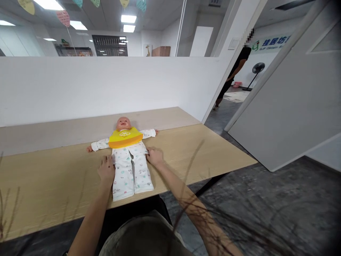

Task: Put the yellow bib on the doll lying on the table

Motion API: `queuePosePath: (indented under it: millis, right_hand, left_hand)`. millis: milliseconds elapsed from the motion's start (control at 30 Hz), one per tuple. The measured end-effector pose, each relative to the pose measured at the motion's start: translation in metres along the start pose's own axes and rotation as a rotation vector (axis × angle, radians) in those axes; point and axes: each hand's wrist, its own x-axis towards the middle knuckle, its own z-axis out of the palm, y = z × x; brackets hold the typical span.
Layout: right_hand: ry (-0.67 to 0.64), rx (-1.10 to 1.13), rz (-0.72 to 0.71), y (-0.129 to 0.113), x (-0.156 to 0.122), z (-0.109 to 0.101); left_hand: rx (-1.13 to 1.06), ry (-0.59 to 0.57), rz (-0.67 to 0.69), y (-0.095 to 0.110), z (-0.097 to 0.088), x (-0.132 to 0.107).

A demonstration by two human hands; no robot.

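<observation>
A baby doll (pixel 124 123) lies on its back on the table, head toward the wall and arms spread. It wears white printed baby clothes (pixel 123 177), with the two legs laid out flat toward me. A yellow bib (pixel 125 138) with an orange lower edge covers its chest. My left hand (pixel 106 169) is at the doll's hip on the left, fingers closed at the edge of the white cloth. On the other side, my right hand (pixel 155 156) pinches a small corner of the cloth. The exact grip of the left fingers is partly hidden.
The wooden table (pixel 183 149) ends close to my lap. Behind it stands a white partition (pixel 106 85) with glass above. At the right, an open grey door (pixel 287 96) shows a person in black (pixel 237 67) and a standing fan (pixel 258 68) beyond.
</observation>
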Motion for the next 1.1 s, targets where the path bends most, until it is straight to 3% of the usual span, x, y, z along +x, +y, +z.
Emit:
queuePosePath:
  millis: [367,533,700,1100]
  right_hand:
    - [-0.020,0.019,0.004,0.000,-0.004,-0.004]
    - [0.013,0.033,-0.010,0.002,-0.010,-0.003]
    - [0.021,0.038,-0.006,0.002,-0.012,0.001]
    - [-0.001,0.044,-0.022,0.002,-0.013,-0.002]
  left_hand:
    - [-0.056,0.110,-0.050,-0.009,0.001,-0.007]
    - [-0.176,0.186,0.099,-0.013,-0.001,-0.030]
    - [-0.313,0.149,0.228,-0.014,0.003,-0.042]
    - [-0.253,0.023,0.217,-0.013,-0.001,-0.036]
